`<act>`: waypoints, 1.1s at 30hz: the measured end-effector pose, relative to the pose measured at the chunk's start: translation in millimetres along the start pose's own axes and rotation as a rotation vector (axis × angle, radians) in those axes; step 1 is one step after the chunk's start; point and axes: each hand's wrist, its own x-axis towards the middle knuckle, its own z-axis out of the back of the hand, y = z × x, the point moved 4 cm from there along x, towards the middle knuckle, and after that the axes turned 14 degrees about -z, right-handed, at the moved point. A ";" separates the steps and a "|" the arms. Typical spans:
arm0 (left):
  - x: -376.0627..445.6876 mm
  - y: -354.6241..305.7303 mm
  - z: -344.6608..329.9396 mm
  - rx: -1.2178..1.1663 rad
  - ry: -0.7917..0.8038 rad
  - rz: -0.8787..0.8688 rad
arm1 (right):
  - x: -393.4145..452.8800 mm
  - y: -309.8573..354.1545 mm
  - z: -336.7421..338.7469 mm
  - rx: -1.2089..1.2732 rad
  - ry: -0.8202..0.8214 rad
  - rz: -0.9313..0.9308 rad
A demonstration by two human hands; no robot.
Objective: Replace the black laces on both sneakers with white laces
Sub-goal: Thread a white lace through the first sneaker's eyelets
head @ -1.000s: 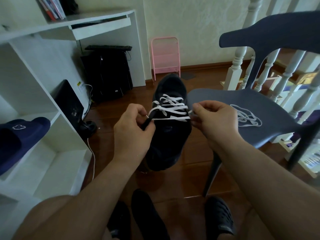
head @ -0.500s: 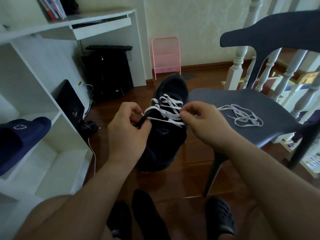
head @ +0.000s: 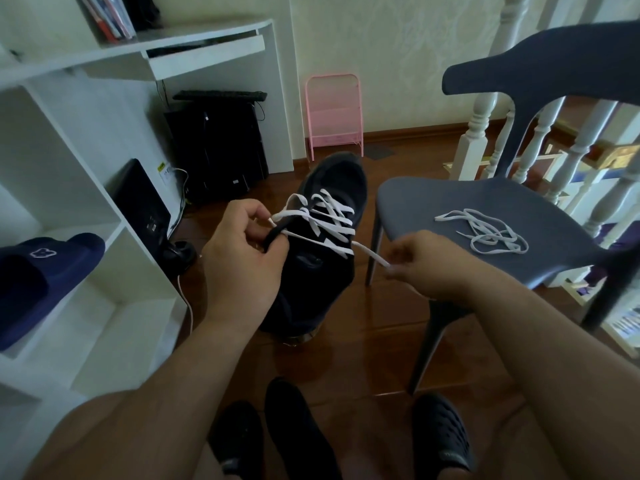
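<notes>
In the head view the left hand (head: 242,258) grips the dark sneaker (head: 322,244) at centre while the right hand (head: 420,261), toward four o'clock, pinches its white lace (head: 372,253), soft and limp, best held near the stiff tip.

The right hand (head: 420,263) has drawn the white lace (head: 369,252) out rightward from the sneaker (head: 322,258).
</notes>
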 end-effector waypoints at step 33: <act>-1.2 6.5 -10.5 0.039 0.105 -0.041 | -12.9 23.1 -20.1 0.542 0.164 0.035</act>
